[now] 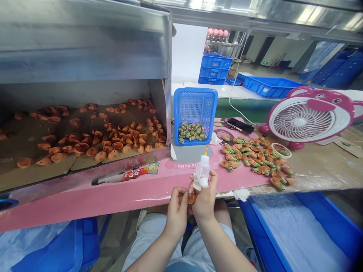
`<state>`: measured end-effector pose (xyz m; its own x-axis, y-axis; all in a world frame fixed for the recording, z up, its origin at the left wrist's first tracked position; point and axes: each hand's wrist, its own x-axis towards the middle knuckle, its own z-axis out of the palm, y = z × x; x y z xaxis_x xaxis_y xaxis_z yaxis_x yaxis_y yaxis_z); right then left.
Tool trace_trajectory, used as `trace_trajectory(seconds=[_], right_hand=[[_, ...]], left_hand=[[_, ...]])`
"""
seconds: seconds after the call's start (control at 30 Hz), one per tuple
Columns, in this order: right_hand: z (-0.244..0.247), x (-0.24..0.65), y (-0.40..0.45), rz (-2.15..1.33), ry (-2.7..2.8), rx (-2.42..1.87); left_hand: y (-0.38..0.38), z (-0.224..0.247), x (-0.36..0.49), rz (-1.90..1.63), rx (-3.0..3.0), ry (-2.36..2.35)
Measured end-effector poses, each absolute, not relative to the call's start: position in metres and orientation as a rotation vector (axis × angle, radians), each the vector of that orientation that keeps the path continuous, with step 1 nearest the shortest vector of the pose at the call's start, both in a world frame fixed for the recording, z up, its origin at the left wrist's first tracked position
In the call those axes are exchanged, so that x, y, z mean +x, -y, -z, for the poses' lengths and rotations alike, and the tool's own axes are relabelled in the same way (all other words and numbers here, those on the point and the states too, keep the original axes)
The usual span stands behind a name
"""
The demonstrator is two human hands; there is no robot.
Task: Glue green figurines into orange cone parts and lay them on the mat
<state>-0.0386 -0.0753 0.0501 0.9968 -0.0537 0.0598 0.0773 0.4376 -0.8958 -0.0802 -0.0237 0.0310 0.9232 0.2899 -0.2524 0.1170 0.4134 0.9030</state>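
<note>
Left hand and right hand meet over the lap, with a small orange cup and a squeeze bottle

Both hands are close together, just in front of the table's edge. The left hand has its thumb and finger pinched on the small orange cup. The cup sits low between the two hands, and fingers hide part of it. The right hand is curled around the squeeze bottle, and its fingers are right beside the cup too. The bottle is see-through, with a thin orange tip that points up and away from the cup. Something white shows by the right thumb, but I cannot tell what it is.

On the left is a big metal box, open at the front. Lots of orange cups lie about inside it, some in a heap.

A pink mat covers much of the table. Past the hands is a blue basket full of little holes, with green pieces in its lower part. To the right of it lies a pile of orange and green pieces. A white ring is at the edge of that pile. Behind the pile is a black phone, and beside it, further right, is a pink fan with an animal face. Blue bins are down low on both sides of the person. Far back, blue crates stand in a stack.
</note>
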Motion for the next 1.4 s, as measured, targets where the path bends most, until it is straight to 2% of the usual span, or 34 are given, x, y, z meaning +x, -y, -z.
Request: trace_trajectory(seconds=[0.33,0.53,0.63,0.77,0.97,1.17,1.4], right_hand=[[-0.046,-0.048,0.082,0.010,0.127,-1.077],[-0.050,-0.050,0.097,0.060,0.151,-1.174],[-0.057,-0.050,0.123,0.066,0.216,-1.358],[-0.072,-0.057,0.158,0.183,0.286,-1.608],[-0.092,-0.078,0.175,0.379,0.366,-1.740],[-0.093,-0.086,0.171,0.766,0.687,-1.887],[-0.092,-0.087,0.165,0.689,0.838,-1.836]], left_hand=[[0.020,-0.046,-0.093,0.158,0.950,-0.392],[0.014,-0.043,-0.091,0.084,0.900,-0.445],[0.003,-0.049,-0.091,0.020,1.013,-0.403],[-0.005,-0.058,-0.093,0.011,1.041,-0.307],[0.002,-0.058,-0.097,-0.038,1.103,-0.298],[0.003,-0.061,-0.105,-0.063,1.294,-0.250],[0.001,-0.067,-0.108,-0.092,1.432,-0.217]])
